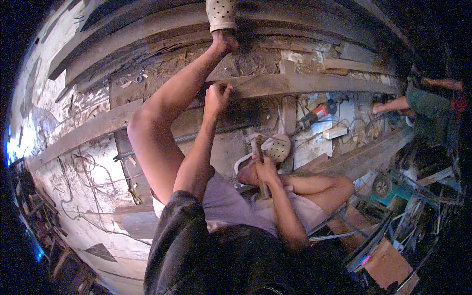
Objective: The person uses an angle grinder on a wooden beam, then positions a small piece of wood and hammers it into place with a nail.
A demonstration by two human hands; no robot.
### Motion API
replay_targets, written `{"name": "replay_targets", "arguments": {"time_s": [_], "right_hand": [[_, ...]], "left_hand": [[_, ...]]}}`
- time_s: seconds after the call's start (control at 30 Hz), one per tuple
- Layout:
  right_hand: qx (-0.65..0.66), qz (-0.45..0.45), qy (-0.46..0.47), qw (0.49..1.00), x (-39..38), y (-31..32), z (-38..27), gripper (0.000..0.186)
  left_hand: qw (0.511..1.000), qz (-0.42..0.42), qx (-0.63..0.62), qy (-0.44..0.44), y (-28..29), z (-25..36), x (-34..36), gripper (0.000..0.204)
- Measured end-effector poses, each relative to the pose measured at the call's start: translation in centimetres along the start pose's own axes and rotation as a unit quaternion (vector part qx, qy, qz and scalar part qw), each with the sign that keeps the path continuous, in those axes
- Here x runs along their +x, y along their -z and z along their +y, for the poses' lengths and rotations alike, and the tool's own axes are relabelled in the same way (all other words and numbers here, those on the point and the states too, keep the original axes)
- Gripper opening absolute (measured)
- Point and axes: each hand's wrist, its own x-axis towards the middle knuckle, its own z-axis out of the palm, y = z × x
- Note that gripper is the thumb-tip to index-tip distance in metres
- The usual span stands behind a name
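Observation:
My right hand [266, 170] is wrapped round the wooden handle of a hammer [258, 147], held upright over my folded leg, its head beside a pale clog with holes [277, 148]. Ahead and to the left, my left hand [218, 97] is closed at the edge of a long wooden beam [305, 84]. Its fingers are pinched together; whatever may be between them is too small and dark to make out. The beam runs across in front of me, passing by my outstretched left leg.
A red and black power tool [317, 114] lies beyond the beam's near side, by a pale block [335, 132]. Ribbed metal rods [196, 137] lie under my left leg. Loose wires [91, 172] spread left. Another person [430, 108] is at far right, near a teal wheeled machine [393, 194].

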Motion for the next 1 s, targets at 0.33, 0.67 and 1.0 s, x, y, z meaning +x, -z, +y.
{"name": "replay_targets", "arguments": {"time_s": [0.33,0.67,1.0], "right_hand": [[0.089,-0.023,0.037,0.995,2.3,-0.3,0.4,0.074],[-0.001,-0.126,-0.011,0.992,3.8,0.1,1.0,0.096],[0.004,-0.072,-0.010,0.997,5.1,-1.1,3.1,0.091]], "left_hand": [[0.902,-0.080,-0.397,0.149,0.6,5.8,-2.8,0.018],[0.956,-0.044,-0.289,0.024,1.3,10.9,-5.9,0.020],[0.971,-0.020,-0.236,-0.010,2.5,13.9,-7.1,0.021]]}}
